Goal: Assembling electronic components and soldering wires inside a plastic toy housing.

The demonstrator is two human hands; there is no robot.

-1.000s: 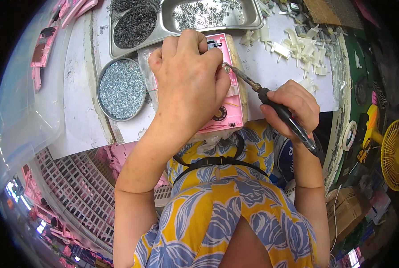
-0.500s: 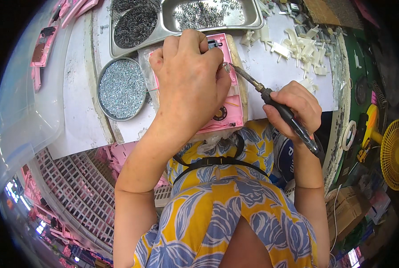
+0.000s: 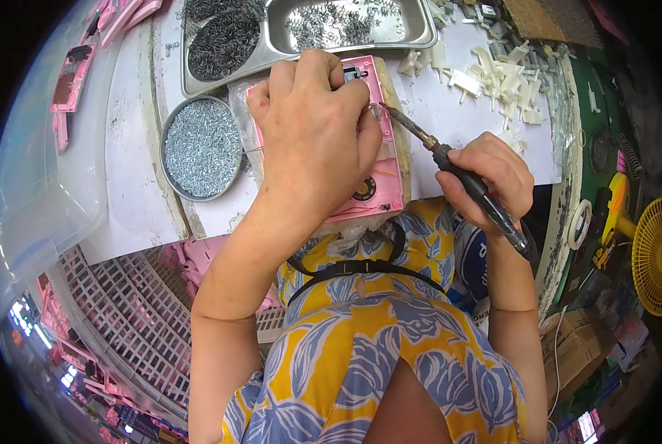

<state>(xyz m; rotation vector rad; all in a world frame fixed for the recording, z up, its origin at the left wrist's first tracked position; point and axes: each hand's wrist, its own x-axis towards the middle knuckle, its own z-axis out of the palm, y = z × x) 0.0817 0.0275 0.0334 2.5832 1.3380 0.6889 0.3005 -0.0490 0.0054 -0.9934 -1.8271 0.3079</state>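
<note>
My right hand (image 3: pixel 492 177) is closed round the black handle of a soldering iron (image 3: pixel 470 177). The iron's tip points up and left, close to the fingertips of my left hand (image 3: pixel 312 126) at the right edge of a pink plastic housing (image 3: pixel 385 194). My left hand lies over the housing with its fingers curled down; what they pinch, if anything, is hidden beneath them. A small dark part (image 3: pixel 355 72) shows at the housing's top, and a round black piece (image 3: pixel 364 189) sits in its lower part. Cloudy plastic film lies under the housing.
Left of the housing stands a round tin (image 3: pixel 166 164) full of small silvery pins or screws. A metal tray (image 3: pixel 270 29) with dark springs lies behind. White plastic parts (image 3: pixel 505 85) are heaped at the back right. A yellow fan (image 3: pixel 653 255) stands far right, a slatted basket (image 3: pixel 135 318) lower left.
The iron's tip has shifted very slightly up and left by my left fingertips. Otherwise both hands and the housing hold nearly the same place.
</note>
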